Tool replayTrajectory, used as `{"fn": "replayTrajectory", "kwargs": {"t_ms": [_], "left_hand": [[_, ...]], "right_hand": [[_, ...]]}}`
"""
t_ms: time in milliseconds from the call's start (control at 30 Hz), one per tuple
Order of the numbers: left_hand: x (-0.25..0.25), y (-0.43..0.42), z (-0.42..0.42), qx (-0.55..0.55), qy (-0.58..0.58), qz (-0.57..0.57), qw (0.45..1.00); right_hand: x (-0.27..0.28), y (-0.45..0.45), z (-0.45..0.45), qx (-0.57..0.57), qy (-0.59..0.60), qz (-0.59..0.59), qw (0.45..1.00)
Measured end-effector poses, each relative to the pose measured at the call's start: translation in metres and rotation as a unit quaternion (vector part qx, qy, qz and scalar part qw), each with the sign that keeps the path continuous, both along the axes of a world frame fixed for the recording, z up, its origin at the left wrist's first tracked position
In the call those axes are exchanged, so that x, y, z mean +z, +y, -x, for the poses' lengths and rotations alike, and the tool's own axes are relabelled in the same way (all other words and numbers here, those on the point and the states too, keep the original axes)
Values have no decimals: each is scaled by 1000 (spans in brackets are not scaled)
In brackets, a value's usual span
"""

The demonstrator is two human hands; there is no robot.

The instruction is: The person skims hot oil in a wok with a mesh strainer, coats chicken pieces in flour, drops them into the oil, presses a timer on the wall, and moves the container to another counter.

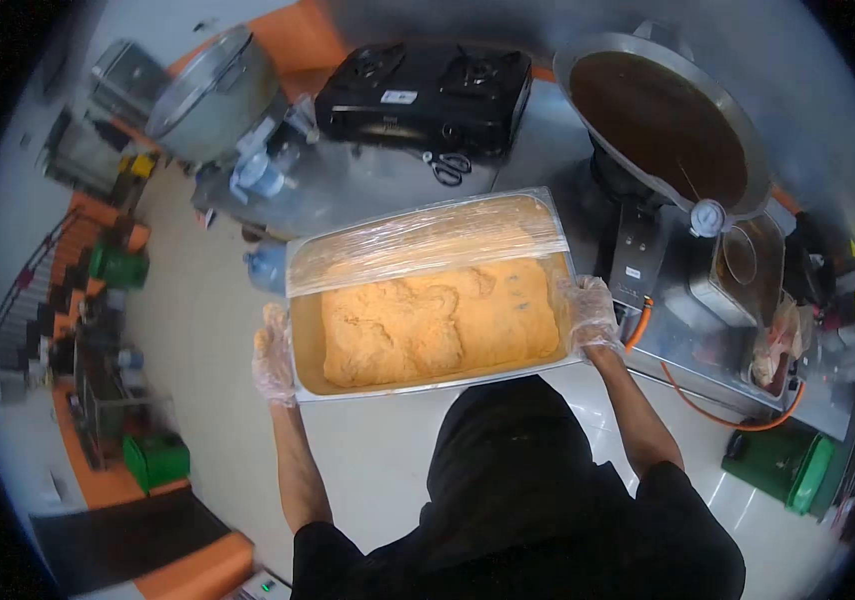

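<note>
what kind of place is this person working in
Probably a commercial kitchen: there's a black two-burner stove on a steel counter, a wide pan of dark liquid with a dial thermometer, and gloved hands holding a big metal tray of orange batter or dough.

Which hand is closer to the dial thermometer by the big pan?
Right. The right hand holds the right end of the tray, below and left of the dial thermometer in view; the left hand is at the opposite end, farther away.
</note>
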State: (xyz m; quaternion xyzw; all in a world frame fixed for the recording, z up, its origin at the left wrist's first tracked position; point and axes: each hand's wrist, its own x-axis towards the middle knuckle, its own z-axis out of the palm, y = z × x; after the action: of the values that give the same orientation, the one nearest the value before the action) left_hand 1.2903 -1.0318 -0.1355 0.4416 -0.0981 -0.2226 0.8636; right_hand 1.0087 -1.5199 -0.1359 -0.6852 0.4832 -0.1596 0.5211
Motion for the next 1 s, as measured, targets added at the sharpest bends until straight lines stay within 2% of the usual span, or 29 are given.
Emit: {"fn": "replayTrajectory", "kwargs": {"t_ms": [33, 67, 167, 267, 367, 400, 433, 500, 533, 567, 600, 667, 767, 800, 867, 967, 1000], "left_hand": [[-5, -17, -23, 4, 33, 11, 999], [-11, -35, -51, 7, 64, 26, 998], [-21, -88, -124, -21, 44, 16, 999], [-11, -118, -168, -33, 31, -11, 999], [32, -163, -181, 23, 1, -142, 990], [38, -165, -187, 36, -128, -204, 970], [42, -159, -186, 48, -251, -264, 930], [52, -160, -186, 7, -305, -324, 895], [55, -167, -179, -45, -238, -329, 913], [59, -177, -177, -105, -236, -362, 896], [63, -188, -175, -165, -238, -393, 873], [70, -207, -180, -292, -369, -488, 735], [30, -232, -190, -150, -562, -571, 579], [30, -243, -200, -243, -556, -608, 513], [8, -250, -214, -352, -542, -631, 430], [-48, -254, -235, -370, -520, -638, 430], [-63, -252, -242, -371, -511, -639, 439]], "right_hand": [[2, 1, -12, -29, -5, -21, 999], [8, 3, -25, -55, 1, 47, 997], [-2, -10, -62, -102, 26, 70, 992], [57, -11, -95, -36, 158, 84, 983], [87, 3, -127, -35, 123, 377, 917], [87, 14, -139, -57, 109, 391, 912], [79, 16, -149, -14, 155, 339, 928], [48, 18, -172, 61, 244, 226, 941], [36, 17, -183, 119, 249, 221, 935], [23, 15, -196, 175, 254, 213, 927], [10, 14, -207, 231, 260, 201, 916], [-14, 6, -233, 240, 222, 181, 928], [-40, 15, -266, 210, 168, 220, 938], [-49, 22, -271, 194, 153, 238, 939], [-61, 29, -273, 245, 204, 157, 935], [-71, 4, -254, 252, 240, 10, 937], [-81, -6, -234, 233, 243, 29, 941]]}}
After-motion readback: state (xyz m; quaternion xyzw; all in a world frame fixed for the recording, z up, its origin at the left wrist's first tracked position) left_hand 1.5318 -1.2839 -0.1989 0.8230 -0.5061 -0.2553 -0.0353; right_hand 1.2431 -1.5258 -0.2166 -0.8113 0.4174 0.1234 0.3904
